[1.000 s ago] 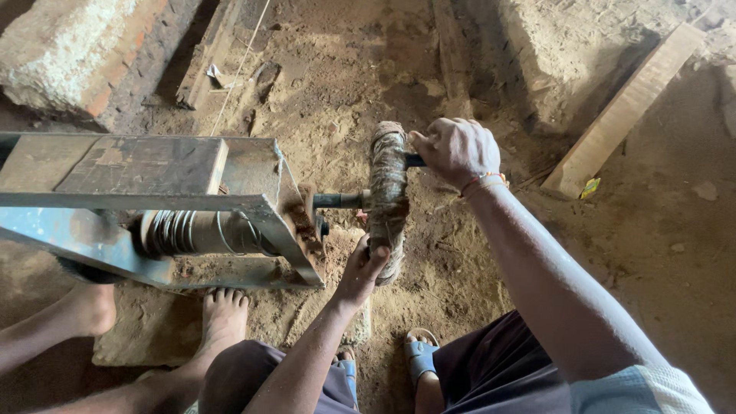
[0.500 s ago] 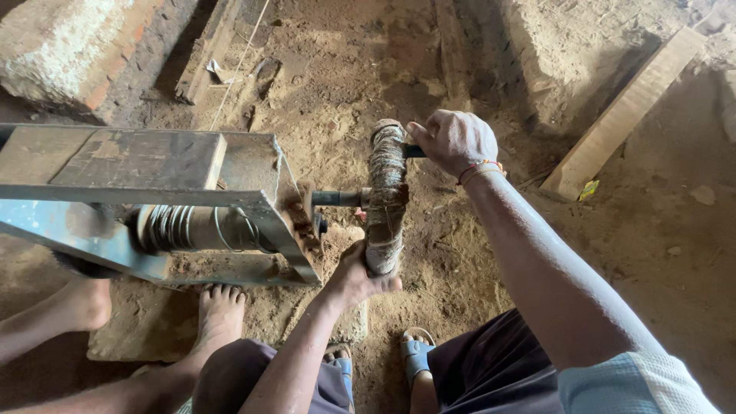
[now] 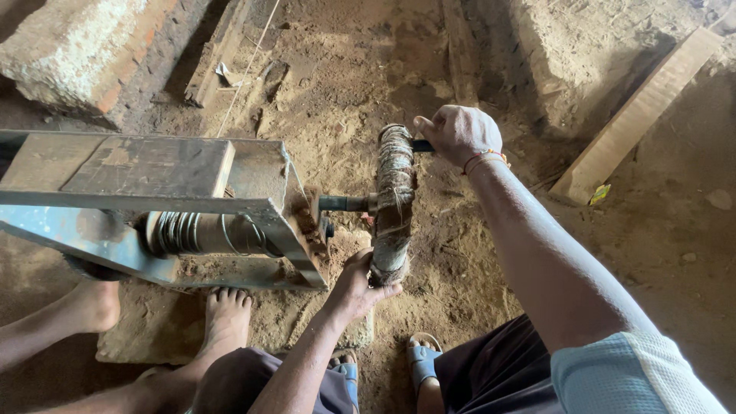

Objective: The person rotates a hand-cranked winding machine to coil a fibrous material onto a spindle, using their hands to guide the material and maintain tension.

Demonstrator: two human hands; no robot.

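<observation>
Floor: bare packed earth (image 3: 368, 69), dusty and uneven, under everything in view.
Masonry block: a big rough block of brick and mortar (image 3: 84, 54) lies at the upper left, well apart from the hands.
Metal frame: a grey angle-iron frame (image 3: 153, 203) stands on the floor at the left, with a flat plate on top and a ribbed drum (image 3: 195, 232) inside it.
Plank: a pale wooden plank (image 3: 640, 111) lies slantwise at the upper right, with a small yellow-green scrap at its lower end.
Crank wheel: a wheel wrapped in frayed fibre rope (image 3: 392, 203) sits upright on a short shaft (image 3: 345, 204) that sticks out of the frame's right end.
Right hand: the right hand (image 3: 458, 134) is closed around a dark handle (image 3: 422, 145) at the top of the crank wheel; a thin bracelet circles the wrist.
Left hand: the left hand (image 3: 360, 280) cups the bottom of the crank wheel, fingers curled against the rope wrapping.
Bare feet: two bare feet of another person (image 3: 226, 314) rest on a flat stone slab (image 3: 153, 330) just below the frame.
Sandals: the person's own blue sandals (image 3: 422, 356) show at the bottom, between the knees.
</observation>
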